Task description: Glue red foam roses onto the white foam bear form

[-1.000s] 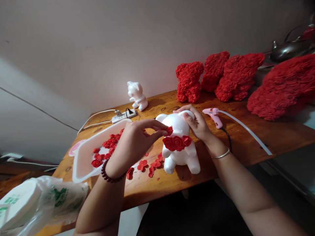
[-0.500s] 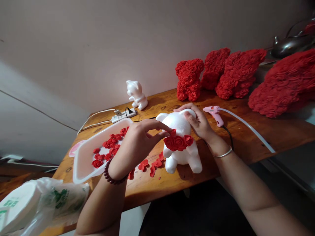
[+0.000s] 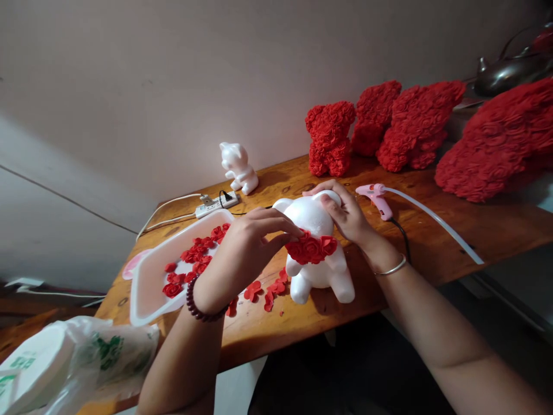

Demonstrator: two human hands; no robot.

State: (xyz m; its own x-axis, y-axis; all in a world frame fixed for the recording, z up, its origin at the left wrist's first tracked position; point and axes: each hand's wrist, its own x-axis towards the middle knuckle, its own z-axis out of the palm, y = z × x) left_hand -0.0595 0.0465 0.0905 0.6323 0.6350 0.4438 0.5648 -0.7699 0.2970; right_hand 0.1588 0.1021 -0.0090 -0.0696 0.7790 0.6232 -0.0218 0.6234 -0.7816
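Observation:
A white foam bear point(image 3: 322, 276) sits upright at the table's front edge. Across its neck runs a band of red artificial roses point(image 3: 313, 249). My right hand point(image 3: 345, 216) is closed around the side of the bear's head, by one ear. With thumb and forefinger pinched, my left hand point(image 3: 259, 242) presses a red rose against the upper left of that band; the fingers partly cover this rose. To the left, a white plastic tub point(image 3: 142, 288) holds several loose red roses point(image 3: 199, 251), partly behind my left wrist. Red petals point(image 3: 274, 288) lie scattered beside the bear.
A pink glue gun point(image 3: 375, 199) with a long glue stick lies right of the bear. Red rose-covered bears point(image 3: 330, 138) stand at the back right. A smaller white bear point(image 3: 238, 167) and a power strip point(image 3: 216, 204) are behind the tub. Bagged white containers point(image 3: 82, 357) sit front left.
My left fingers have lowered the pinched rose from just above the band down onto it. My right hand keeps its hold on the bear's head.

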